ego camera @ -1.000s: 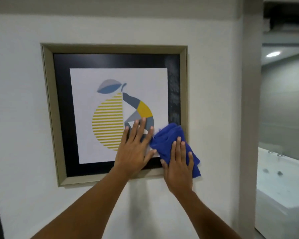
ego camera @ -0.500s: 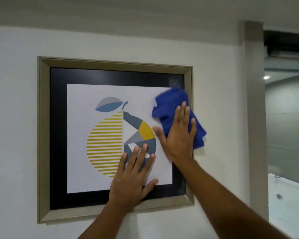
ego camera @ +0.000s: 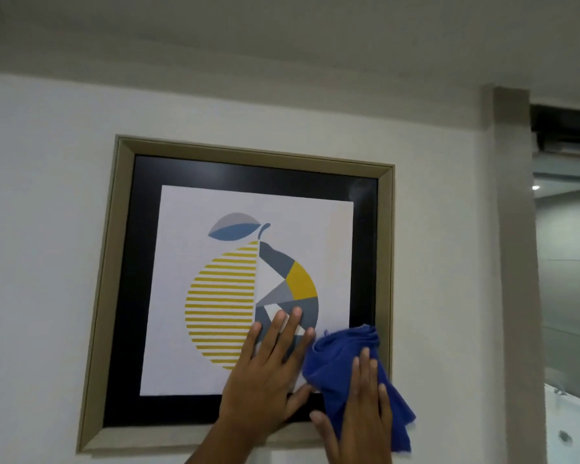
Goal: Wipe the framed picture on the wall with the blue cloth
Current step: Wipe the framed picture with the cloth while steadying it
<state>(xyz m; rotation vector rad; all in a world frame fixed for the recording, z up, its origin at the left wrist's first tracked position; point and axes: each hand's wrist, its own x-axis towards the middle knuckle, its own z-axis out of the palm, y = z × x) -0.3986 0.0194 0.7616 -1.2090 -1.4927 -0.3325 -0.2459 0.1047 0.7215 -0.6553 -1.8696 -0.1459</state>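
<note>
The framed picture (ego camera: 121,262) hangs on a white wall, with a beige frame, a black mat and a print of a striped yellow fruit. My left hand (ego camera: 265,380) lies flat and spread on the glass at the lower middle, fingers over the fruit's grey part. My right hand (ego camera: 359,413) presses the blue cloth (ego camera: 332,363) flat against the picture's lower right corner. The cloth is bunched, covers the corner of the frame and hangs past its right edge.
A grey pillar (ego camera: 509,229) stands right of the picture. Beyond it lies a dim room with a ceiling light (ego camera: 535,187) and a white bathtub edge (ego camera: 570,416). The ceiling runs close above the frame.
My right hand has swept the cloth down from the picture's upper right to its lower right corner. The left hand has stayed flat on the glass. My view has tilted upward.
</note>
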